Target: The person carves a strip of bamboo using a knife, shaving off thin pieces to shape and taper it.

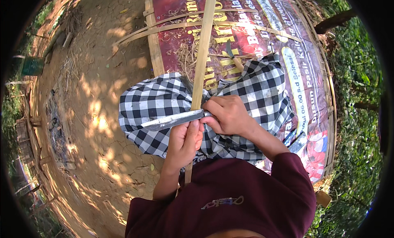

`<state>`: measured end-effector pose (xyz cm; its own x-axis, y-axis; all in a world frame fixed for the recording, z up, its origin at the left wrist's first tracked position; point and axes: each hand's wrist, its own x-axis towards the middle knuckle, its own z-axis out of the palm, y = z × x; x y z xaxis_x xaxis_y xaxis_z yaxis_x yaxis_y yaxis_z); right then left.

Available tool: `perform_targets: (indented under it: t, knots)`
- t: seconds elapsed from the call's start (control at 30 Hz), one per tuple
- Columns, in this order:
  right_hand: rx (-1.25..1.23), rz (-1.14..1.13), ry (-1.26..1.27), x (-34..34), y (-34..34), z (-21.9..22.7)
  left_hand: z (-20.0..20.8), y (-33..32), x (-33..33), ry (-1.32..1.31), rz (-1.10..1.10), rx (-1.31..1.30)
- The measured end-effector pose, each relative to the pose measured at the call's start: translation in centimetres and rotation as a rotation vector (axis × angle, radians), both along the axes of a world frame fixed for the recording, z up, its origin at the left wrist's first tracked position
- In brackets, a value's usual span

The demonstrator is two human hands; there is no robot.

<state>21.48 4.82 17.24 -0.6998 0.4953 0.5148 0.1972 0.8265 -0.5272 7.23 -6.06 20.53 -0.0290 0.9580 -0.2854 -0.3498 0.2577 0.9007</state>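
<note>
A long flat bamboo strip runs from the top of the view down over my lap, and its lower end shows again by my shirt. Across it lies a broad knife blade, its tip pointing left and its grey metal streaked white. My right hand is closed round the knife's handle, most of which the fingers hide. Just under the blade, my left hand is wrapped round the bamboo strip, with the thumb up close to the metal. Whether that thumb touches the blade, I cannot tell.
Black-and-white checked cloth covers my legs. A curved knife with a wooden handle lies ahead on a printed banner, among curled shavings. Thin bamboo strips cross the banner's far part. Cracked bare earth extends left.
</note>
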Motion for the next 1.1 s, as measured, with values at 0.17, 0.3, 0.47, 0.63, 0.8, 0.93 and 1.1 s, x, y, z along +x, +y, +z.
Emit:
perform_targets:
  t: [0.17, 0.3, 0.47, 0.63, 0.8, 0.93, 1.1]
  knots:
    - [0.001, 0.019, -0.016, 0.1, 0.1, -0.3, -0.2, -0.3, 0.5, 0.014, 0.007, 0.040]
    - [-0.009, 0.022, -0.012, 0.2, -0.1, 0.0, -0.1, -0.3, 0.6, -0.053, -0.002, 0.030]
    - [0.093, -0.022, -0.035, 0.5, -0.2, -0.4, -0.8, -0.7, 0.6, -0.080, -0.037, 0.020]
    - [0.279, -0.132, -0.059, 0.6, 2.9, -1.2, -0.4, 1.4, 1.0, -0.094, 0.013, -0.032]
    - [-0.066, -1.063, 0.324, 5.0, 13.7, -3.0, -0.3, -0.8, -1.2, -0.273, -0.034, 0.027]
    - [-0.065, -0.700, 0.299, 5.4, 12.4, -2.3, -0.8, -0.6, -2.0, -0.350, 0.028, 0.011]
    - [-0.075, -0.211, 0.123, 1.0, 5.1, -1.1, -1.7, 1.1, -2.2, -0.369, 0.051, 0.003]
